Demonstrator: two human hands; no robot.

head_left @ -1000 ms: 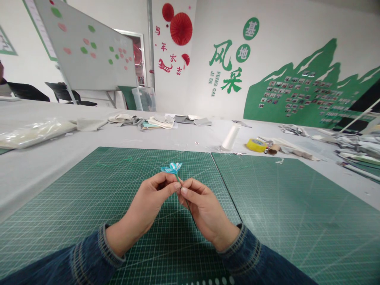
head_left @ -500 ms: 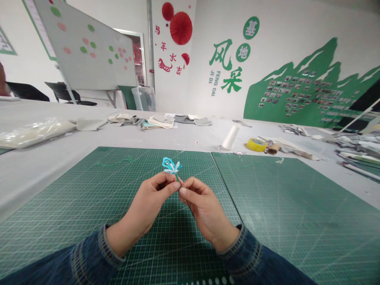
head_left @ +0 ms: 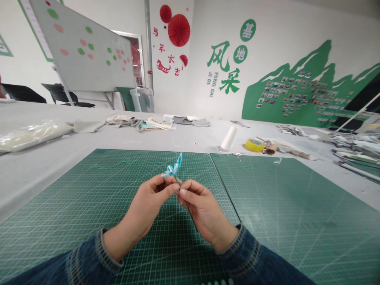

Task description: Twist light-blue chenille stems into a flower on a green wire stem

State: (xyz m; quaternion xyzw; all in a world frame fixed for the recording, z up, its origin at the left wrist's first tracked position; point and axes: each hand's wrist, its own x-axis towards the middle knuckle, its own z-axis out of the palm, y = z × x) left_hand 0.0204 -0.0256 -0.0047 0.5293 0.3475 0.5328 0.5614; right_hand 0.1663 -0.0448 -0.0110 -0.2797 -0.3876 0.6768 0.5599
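A small blue beaded flower [head_left: 172,170] on a thin green stem stands upright above the green cutting mat [head_left: 118,170], near the middle of the view. My left hand [head_left: 148,202] pinches the stem just below the petals, between thumb and fingers. Touching it from the right, my right hand [head_left: 204,209] is closed on the stem slightly lower down. The dark lower end of the stem slants down past my right fingers. Both hands are held over the mat.
A white thread cone [head_left: 229,137] and a yellow tape roll [head_left: 254,145] stand beyond the mats. Fabric scraps [head_left: 160,122] lie farther back, a plastic-wrapped bundle [head_left: 35,134] at the left. A second mat [head_left: 285,198] adjoins on the right.
The blue flower has turned about its stem, so one petal now points up and right. Both hands keep their pinch in nearly the same place. The view has shifted slightly.
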